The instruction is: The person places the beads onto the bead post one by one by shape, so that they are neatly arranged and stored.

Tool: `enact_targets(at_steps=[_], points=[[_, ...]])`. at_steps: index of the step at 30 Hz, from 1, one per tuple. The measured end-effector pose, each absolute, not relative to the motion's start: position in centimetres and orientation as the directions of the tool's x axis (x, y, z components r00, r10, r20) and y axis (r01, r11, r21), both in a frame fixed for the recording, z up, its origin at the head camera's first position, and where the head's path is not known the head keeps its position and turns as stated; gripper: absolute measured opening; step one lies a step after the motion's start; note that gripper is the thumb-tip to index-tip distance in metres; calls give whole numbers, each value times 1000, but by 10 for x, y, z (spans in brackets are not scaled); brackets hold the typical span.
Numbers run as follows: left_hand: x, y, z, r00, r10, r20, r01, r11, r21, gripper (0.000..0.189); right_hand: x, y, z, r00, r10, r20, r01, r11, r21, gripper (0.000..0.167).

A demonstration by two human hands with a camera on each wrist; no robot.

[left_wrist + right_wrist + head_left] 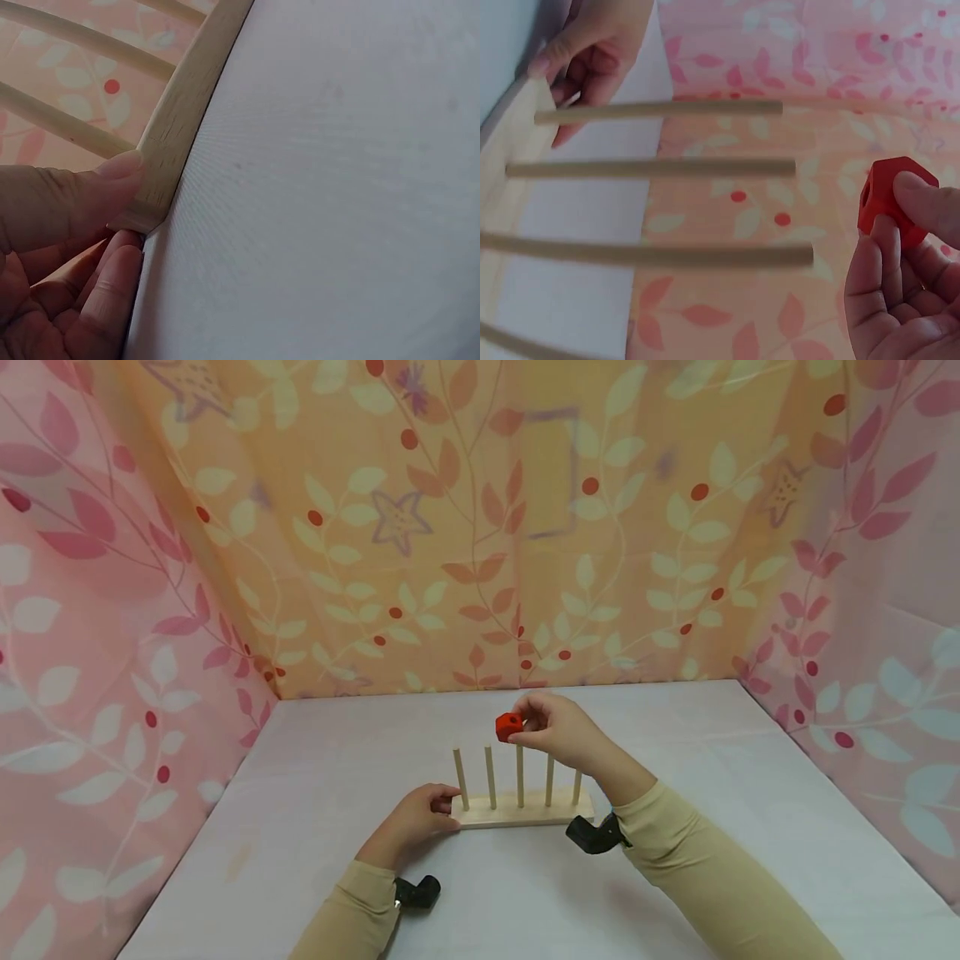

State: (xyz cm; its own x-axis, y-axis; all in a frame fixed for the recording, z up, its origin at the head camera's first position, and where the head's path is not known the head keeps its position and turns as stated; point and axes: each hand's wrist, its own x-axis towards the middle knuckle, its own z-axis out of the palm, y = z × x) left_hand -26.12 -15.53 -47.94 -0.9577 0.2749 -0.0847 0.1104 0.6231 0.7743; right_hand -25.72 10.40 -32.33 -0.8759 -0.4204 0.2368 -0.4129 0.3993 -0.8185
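A wooden peg stand (501, 817) lies on the table, with several upright pegs (491, 778) along its base. My left hand (417, 817) pinches the left end of that base; in the left wrist view the thumb (67, 199) lies on top of the wood and the fingers are at its end. My right hand (564, 733) holds a red faceted bead (507, 727) between thumb and fingers, up near the top of the middle peg. A hole shows in the side of the bead (889, 182) in the right wrist view, apart from the peg tips there.
A white cloth (300, 827) covers the table. Patterned fabric walls (465, 568) stand at the back and along both sides. A black wrist camera (592, 835) sits on the right wrist, close to the stand's right end, and another (418, 892) on the left wrist.
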Motion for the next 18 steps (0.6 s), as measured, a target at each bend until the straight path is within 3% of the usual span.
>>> enact_targets(at_steps=[18], points=[[-266, -164, -490, -950, 270, -157, -14, 465, 885, 49, -256, 43, -339, -887, -371, 273, -409, 360, -838, 19]])
